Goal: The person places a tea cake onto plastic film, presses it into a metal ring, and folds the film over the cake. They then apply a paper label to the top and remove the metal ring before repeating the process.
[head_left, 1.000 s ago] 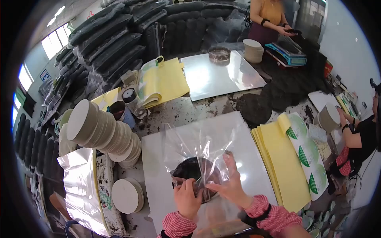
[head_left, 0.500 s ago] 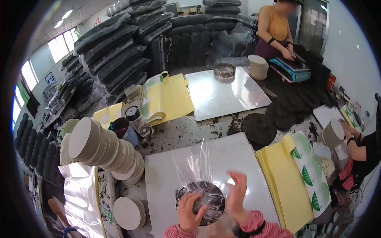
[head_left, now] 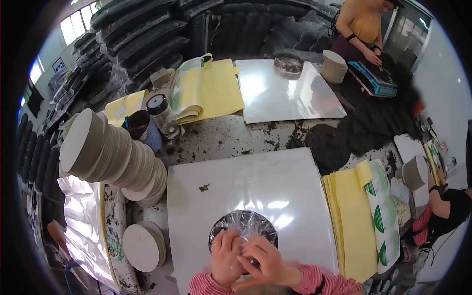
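Note:
A round dark cake (head_left: 269,236), covered with crinkled clear plastic film (head_left: 244,222), lies inside a dark ring on a shiny white board (head_left: 236,182). My left hand (head_left: 226,256) rests at the near left of the cake, its fingers closed down on the film. Right beside it, my right hand (head_left: 265,259) has its fingers curled and pinched together on the film's near edge. The hands nearly touch each other and hide the near side of the cake.
Tall stacks of round cardboard discs (head_left: 113,152) lean at left, with a shorter disc stack (head_left: 142,247) below. Yellow label sheets (head_left: 351,223) lie at right. Beyond stand a glass jar (head_left: 164,118), a metal sheet (head_left: 287,101) and a person (head_left: 364,27) at a blue scale (head_left: 376,81).
The film that stood up above the cake is now folded down over it. My right hand has come in from the right, from raised and spread to pinched beside my left. The view has tilted down.

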Available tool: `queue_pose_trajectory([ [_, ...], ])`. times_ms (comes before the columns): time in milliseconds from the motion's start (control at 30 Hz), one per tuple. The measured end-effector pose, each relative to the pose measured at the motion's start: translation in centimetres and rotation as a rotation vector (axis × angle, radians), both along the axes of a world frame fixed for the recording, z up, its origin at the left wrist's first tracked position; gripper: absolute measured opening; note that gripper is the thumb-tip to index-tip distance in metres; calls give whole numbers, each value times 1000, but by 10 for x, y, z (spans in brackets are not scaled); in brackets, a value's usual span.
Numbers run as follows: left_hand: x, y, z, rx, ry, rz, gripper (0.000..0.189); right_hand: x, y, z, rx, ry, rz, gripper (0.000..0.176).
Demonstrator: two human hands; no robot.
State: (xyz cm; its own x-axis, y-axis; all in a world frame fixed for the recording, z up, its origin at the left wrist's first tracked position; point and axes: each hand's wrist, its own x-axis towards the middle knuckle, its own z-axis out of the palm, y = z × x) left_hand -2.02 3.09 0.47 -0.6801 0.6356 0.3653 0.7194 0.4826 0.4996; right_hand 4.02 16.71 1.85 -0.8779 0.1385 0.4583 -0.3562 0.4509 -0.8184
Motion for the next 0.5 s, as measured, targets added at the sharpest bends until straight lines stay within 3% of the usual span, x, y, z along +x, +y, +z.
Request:
queue_pose_trajectory([
  [33,-1,0,-2,4,-2,43,50,-7,7,2,10,10,9,16],
  [100,2,-1,9,39,-91,39,60,-12,20,11,326,-63,-65,19],
  [167,0,5,30,70,-77,85,65,-14,18,-4,295,-216,15,21],
  [200,-5,1,33,-77,-157,-19,69,-14,17,-9,313,-215,9,21],
  [300,4,6,17,-254,7,-20,71,-12,24,-2,371,-217,-8,22],
  [367,5,4,18,-301,-2,-62,75,-9,37,16,383,-409,143,19],
  [500,3,1,20,-299,12,-123,78,-9,22,-28,379,-333,61,13],
])
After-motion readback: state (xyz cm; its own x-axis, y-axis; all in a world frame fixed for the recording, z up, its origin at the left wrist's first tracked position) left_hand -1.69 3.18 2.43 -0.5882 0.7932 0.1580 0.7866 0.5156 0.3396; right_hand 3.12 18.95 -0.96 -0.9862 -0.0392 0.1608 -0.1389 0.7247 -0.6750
